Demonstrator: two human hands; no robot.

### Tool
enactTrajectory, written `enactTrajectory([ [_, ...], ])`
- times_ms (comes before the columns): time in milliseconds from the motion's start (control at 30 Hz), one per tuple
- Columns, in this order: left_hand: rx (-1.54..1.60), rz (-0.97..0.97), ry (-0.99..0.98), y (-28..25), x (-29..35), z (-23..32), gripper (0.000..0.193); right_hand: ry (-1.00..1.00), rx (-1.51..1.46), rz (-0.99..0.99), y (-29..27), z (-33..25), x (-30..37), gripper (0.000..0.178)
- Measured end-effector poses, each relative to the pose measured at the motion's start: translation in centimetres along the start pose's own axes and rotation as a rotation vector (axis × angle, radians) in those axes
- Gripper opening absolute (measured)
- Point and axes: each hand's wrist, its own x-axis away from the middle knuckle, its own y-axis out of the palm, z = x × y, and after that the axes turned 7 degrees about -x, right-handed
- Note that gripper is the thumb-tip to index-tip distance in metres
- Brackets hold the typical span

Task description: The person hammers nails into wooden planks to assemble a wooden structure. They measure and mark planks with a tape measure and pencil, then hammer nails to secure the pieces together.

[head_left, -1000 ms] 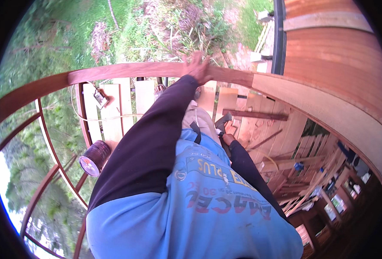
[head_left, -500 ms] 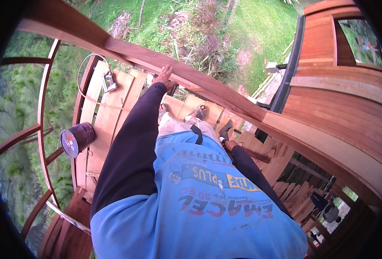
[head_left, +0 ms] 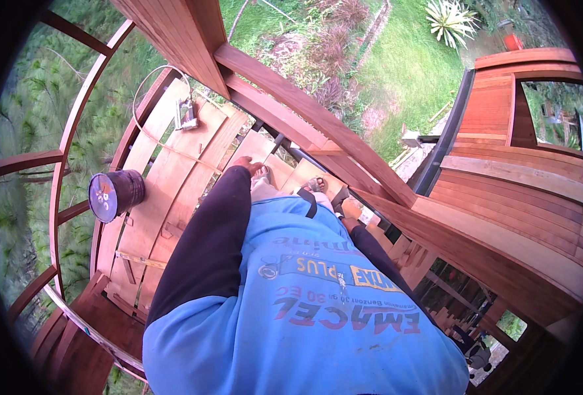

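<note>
My left hand [head_left: 242,162] is low beside my left foot, over the pale floor boards [head_left: 252,146]. Its fingers look loosely stretched out, and no object shows in them. My right hand [head_left: 350,224] hangs by my right leg, partly covered by my blue shirt [head_left: 331,316]. Its fingers seem closed around something dark [head_left: 339,198] that reaches toward my right foot; its kind cannot be made out. In front of me a long reddish wooden beam [head_left: 318,122] runs across, with neither hand on it.
On the boards at left lie a nail gun [head_left: 186,115] with a thin hose [head_left: 173,154] and a dark round bucket [head_left: 125,191]. Curved wooden frames [head_left: 59,197] edge the left side. Plank cladding [head_left: 489,118] stands at right. A person [head_left: 477,355] is at lower right.
My left hand has come off the beam and dropped back beside my left foot. My view has shifted, so the beam sits differently. The right hand stays by the leg.
</note>
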Motion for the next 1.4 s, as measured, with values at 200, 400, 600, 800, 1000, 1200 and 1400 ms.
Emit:
enactTrajectory([
  [200,-0.001,0.073,-0.241,-1.7,3.6,-13.7,0.067,0.035,-0.01,0.102,-0.3,-3.4,-1.4,0.062],
  [400,0.009,0.022,-0.283,-1.6,5.5,-14.8,0.067,0.119,0.006,0.235,0.1,-2.4,-1.7,0.047],
  [600,0.153,0.118,-0.258,1.5,6.3,-10.9,0.064,-0.155,0.301,0.074,-2.1,-5.5,-2.5,0.044],
  [800,0.138,0.001,-0.032,1.0,5.3,-1.6,0.067,0.136,-0.008,0.277,-3.4,0.9,-7.6,0.045],
  [1000,0.155,0.106,-0.276,2.6,7.7,-7.4,0.07,0.096,0.025,0.147,-5.2,-2.8,-6.1,0.045],
  [1200,0.078,0.072,-0.315,2.4,10.2,-2.8,0.064,0.101,-0.025,0.135,-7.0,0.6,-5.9,0.046],
  [1400,0.087,0.1,-0.285,5.6,9.8,0.3,0.065,0.075,-0.035,0.108,-8.7,1.4,-6.0,0.047],
])
